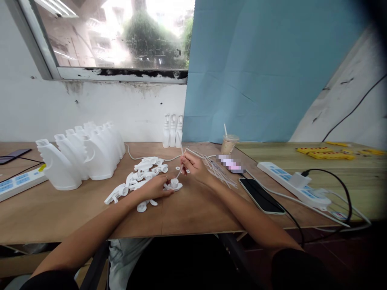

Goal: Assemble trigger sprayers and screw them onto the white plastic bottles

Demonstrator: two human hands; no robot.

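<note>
My left hand (157, 187) is closed around a white trigger spray head (174, 184) low over the table, its round collar facing up. Pinched in the fingers of my right hand (194, 166) is a thin whitish plastic tube (179, 141). One end of the tube points up toward the wall; its lower end reaches down to the spray head's collar, and I cannot tell whether it sits inside. Left of my hands lies a loose heap of white spray heads (142, 172). Beyond my right hand several more thin tubes (222, 174) are spread, and small white rings (177, 168) lie near my fingers.
White bottles without tops (65, 165) stand grouped at the left. Three spray bottles (173, 131) stand against the wall. To the right are a drink cup (229, 143), a phone (261, 196), and a power strip (293, 185) with cables. Another power strip (22, 181) lies far left.
</note>
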